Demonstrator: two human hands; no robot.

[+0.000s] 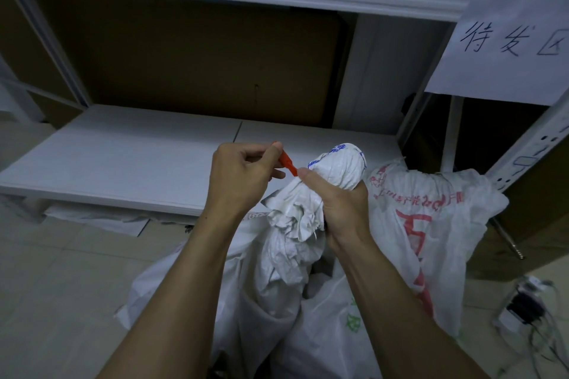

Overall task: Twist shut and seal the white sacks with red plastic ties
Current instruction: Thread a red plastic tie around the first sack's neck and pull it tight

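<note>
Left hand (pixel 243 172) is curled, pinching the upper end of the red tie (pixel 288 163) between thumb and fingers. The tie slants down and to the right across the gap to the right thumb, so its long axis points at the sack's neck. Right hand (pixel 338 209) is wrapped tight around the twisted neck of the white sack (pixel 335 163), with the bunched top poking out past it. Left hand is nearer the free end, so I'd guess it does the pulling. Can't tell if the tie already loops the neck, since its far end hides behind thumb and cloth. Another sack (pixel 431 209) slumps right of the right hand.
</note>
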